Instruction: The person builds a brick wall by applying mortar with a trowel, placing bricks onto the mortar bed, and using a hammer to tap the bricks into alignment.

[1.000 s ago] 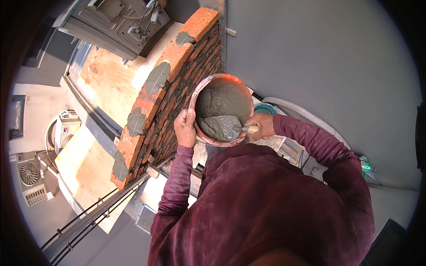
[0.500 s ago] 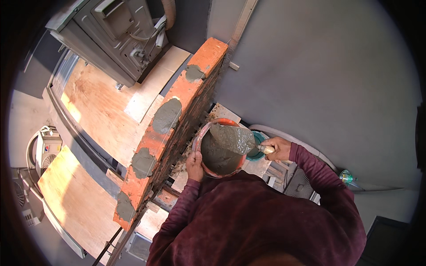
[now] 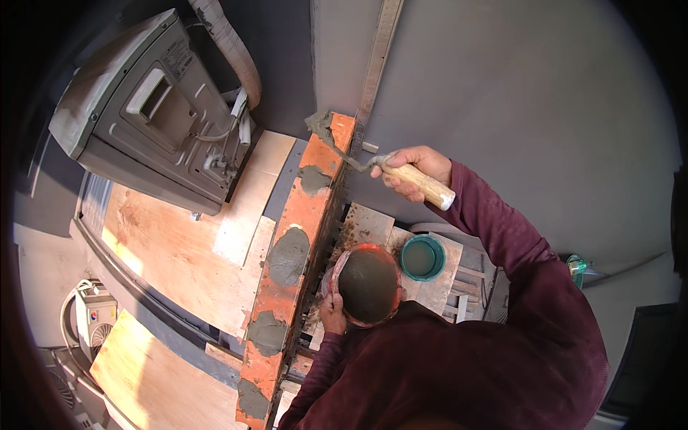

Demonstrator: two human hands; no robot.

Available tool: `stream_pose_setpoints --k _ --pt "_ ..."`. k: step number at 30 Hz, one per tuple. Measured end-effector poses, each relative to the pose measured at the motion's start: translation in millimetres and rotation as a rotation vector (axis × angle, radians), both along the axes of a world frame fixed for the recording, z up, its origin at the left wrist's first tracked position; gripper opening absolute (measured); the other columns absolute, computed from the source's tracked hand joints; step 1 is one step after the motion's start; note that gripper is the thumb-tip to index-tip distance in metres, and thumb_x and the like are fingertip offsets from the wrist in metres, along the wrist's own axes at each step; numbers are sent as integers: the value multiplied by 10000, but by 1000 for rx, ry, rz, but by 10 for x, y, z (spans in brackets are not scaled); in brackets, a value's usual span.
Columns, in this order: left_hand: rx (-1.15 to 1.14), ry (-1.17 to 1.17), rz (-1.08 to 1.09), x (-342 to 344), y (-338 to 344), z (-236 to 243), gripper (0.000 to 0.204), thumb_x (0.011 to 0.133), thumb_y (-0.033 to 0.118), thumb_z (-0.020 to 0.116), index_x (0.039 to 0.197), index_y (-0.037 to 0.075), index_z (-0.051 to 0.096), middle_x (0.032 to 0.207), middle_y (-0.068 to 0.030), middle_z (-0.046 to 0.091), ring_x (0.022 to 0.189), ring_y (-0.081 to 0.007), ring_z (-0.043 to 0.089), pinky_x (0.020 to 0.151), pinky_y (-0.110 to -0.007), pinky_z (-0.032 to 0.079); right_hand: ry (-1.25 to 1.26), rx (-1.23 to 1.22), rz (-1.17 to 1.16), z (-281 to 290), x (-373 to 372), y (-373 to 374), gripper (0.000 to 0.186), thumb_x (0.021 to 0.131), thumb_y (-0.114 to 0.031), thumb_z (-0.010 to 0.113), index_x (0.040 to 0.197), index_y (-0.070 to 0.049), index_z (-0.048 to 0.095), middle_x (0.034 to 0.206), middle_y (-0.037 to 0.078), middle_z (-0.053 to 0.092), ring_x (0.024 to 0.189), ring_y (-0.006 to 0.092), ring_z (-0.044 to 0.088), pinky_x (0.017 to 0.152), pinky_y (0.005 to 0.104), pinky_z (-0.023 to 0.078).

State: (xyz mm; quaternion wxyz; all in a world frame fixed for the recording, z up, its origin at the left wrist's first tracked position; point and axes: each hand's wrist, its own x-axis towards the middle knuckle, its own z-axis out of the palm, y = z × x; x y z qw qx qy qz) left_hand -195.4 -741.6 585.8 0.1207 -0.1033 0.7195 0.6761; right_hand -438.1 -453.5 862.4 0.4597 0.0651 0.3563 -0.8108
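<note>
My right hand is wrapped round the pale wooden handle of a trowel. The trowel's blade is tilted on edge at the far end of an orange brick wall, with grey mortar clinging there and hanging past the wall's left edge. My left hand grips the side of an orange-red bucket of mortar, held close to my body on the near side of the wall. Several separate patches of mortar lie along the wall's top.
A teal bucket with greyish contents stands on boards right of the mortar bucket. Beyond the wall are an air-conditioner unit and plywood sheets. A grey wall rises on the right, and a wooden straightedge stands at the wall's far end.
My right hand has carried the loaded trowel from above the mortar bucket forward to the wall's far end. The left hand still holds the bucket. The view has shifted.
</note>
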Motion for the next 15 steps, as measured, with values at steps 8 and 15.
stream_pose_setpoints --k 8,15 --pt "43 -46 49 -48 -28 92 367 990 318 490 782 16 511 710 -15 449 714 -104 422 658 -287 411 308 703 -40 460 -805 -90 293 945 -266 469 994 14 538 671 33 520 469 119 521 350 266 442" --pt "6 -34 2 -134 84 -159 370 976 335 503 774 25 482 708 -53 452 691 -152 433 649 -315 402 1698 2281 1386 1274 -1367 -1015 247 850 -202 570 1041 -60 634 855 105 672 810 267 676 702 431 539"
